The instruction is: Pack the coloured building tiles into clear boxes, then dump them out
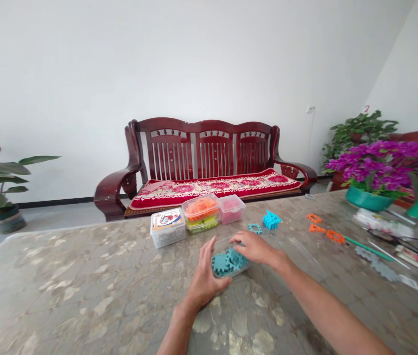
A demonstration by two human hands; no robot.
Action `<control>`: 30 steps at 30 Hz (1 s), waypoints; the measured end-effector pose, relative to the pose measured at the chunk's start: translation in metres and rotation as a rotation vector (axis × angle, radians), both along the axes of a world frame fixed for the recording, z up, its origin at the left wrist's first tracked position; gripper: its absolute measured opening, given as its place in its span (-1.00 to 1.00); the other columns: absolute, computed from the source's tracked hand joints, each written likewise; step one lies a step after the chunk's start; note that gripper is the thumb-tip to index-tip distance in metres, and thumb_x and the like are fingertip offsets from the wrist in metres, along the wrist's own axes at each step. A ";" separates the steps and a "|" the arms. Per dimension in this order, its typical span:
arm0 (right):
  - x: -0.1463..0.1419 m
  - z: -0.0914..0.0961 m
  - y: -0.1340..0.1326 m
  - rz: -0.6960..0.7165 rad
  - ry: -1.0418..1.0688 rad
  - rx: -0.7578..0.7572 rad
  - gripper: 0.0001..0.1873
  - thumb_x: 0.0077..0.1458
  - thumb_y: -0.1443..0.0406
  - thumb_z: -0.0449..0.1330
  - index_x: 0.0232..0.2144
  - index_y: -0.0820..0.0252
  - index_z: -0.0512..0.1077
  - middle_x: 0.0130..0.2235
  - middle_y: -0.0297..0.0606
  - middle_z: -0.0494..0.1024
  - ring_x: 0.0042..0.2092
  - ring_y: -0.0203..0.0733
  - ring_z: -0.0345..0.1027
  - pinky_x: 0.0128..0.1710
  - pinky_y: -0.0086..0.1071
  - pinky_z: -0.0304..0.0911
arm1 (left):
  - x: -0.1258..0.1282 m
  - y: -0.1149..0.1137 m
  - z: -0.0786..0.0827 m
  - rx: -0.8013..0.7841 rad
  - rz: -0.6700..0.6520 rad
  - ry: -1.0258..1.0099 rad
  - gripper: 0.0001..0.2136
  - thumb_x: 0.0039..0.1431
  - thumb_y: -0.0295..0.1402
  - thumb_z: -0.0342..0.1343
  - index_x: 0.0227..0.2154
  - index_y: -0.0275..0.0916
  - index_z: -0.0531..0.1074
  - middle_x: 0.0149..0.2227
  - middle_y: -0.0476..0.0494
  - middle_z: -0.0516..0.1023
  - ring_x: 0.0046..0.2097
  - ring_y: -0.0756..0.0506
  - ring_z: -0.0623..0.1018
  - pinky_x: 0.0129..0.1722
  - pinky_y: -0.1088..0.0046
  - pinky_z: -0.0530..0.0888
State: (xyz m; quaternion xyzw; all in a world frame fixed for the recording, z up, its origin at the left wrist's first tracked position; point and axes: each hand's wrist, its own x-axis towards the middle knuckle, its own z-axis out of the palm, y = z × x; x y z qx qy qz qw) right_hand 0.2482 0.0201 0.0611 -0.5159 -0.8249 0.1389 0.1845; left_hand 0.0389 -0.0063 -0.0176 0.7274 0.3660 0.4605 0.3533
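In the middle of the table is a clear plastic box point(246, 265) with teal interlocking building pieces point(221, 264) inside. My left hand point(205, 276) grips the box's left side, thumb along the near edge and fingers along the far side. From the right, my right hand point(255, 247) reaches over the rim, its fingers curled down on a teal piece point(235, 256); its fingertips are partly hidden. Just beyond lie a loose teal ring-shaped piece point(255, 228) and a bright blue cluster of joined pieces point(271, 220).
Behind the box stand a white-grey box with a label point(167, 229), stacked orange and yellow-green boxes point(200, 212) and a pink box point(231, 209). To the right lie orange pieces point(334, 236), grey pieces point(375, 264), a green stick point(367, 248), glasses point(416, 242) and a flower pot point(367, 198).
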 end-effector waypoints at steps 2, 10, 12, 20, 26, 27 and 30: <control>0.016 0.000 0.008 -0.139 0.109 0.067 -0.71 0.05 0.38 0.11 -0.23 0.12 0.58 -0.18 -0.24 0.65 -0.12 -0.13 0.49 -0.06 -0.29 0.30 | 0.000 0.000 0.001 -0.002 0.001 0.000 -0.01 -0.21 -0.50 0.29 0.33 -0.10 -0.04 0.26 -0.25 0.13 0.27 -0.32 0.23 0.26 -0.01 0.22; 0.097 -0.019 0.034 -0.666 0.249 0.183 -0.65 0.11 0.33 0.02 -0.14 0.12 0.53 -0.18 -0.21 0.64 -0.15 -0.13 0.51 -0.11 -0.26 0.36 | 0.000 0.001 -0.001 -0.004 0.049 -0.001 -0.04 -0.21 -0.50 0.27 0.32 -0.09 0.00 0.26 -0.25 0.14 0.28 -0.33 0.22 0.27 -0.03 0.20; 0.109 -0.023 0.034 -0.713 0.204 0.211 -0.62 0.07 0.35 0.03 -0.10 0.09 0.51 -0.13 -0.20 0.62 -0.09 -0.10 0.47 -0.05 -0.24 0.32 | 0.000 0.002 -0.001 -0.002 0.059 -0.002 -0.05 -0.20 -0.49 0.28 0.31 -0.08 0.02 0.26 -0.24 0.14 0.28 -0.33 0.22 0.27 -0.03 0.19; 0.121 -0.028 0.036 -0.789 -0.103 0.263 -0.57 0.10 0.31 0.10 0.04 0.18 0.43 0.01 -0.04 0.51 0.07 0.08 0.31 0.08 -0.09 0.19 | -0.001 0.002 -0.002 0.025 0.064 0.009 -0.07 -0.19 -0.48 0.27 0.31 -0.10 0.03 0.26 -0.24 0.14 0.29 -0.32 0.21 0.28 0.00 0.18; 0.090 -0.039 0.041 -0.455 -0.200 0.172 -0.56 0.08 0.35 0.17 0.05 0.13 0.43 0.13 -0.16 0.46 0.17 -0.05 0.23 0.20 -0.18 0.09 | -0.001 0.001 0.000 0.020 0.062 0.021 -0.08 -0.18 -0.49 0.26 0.30 -0.09 0.02 0.26 -0.24 0.14 0.30 -0.32 0.19 0.29 -0.01 0.15; 0.086 -0.041 0.044 -0.414 -0.216 0.145 -0.53 0.05 0.35 0.20 0.06 0.14 0.42 0.14 -0.15 0.45 0.19 -0.05 0.23 0.20 -0.19 0.09 | -0.001 0.001 0.001 0.025 0.062 0.021 -0.09 -0.18 -0.49 0.26 0.30 -0.10 0.03 0.26 -0.24 0.14 0.30 -0.32 0.18 0.29 0.00 0.14; 0.080 -0.044 0.051 -0.344 -0.263 0.060 -0.50 0.01 0.37 0.23 0.06 0.15 0.41 0.13 -0.12 0.46 0.17 -0.04 0.27 0.17 -0.20 0.12 | -0.002 0.002 0.002 0.033 0.053 0.028 -0.09 -0.18 -0.50 0.26 0.30 -0.11 0.04 0.26 -0.24 0.14 0.31 -0.31 0.15 0.30 0.01 0.13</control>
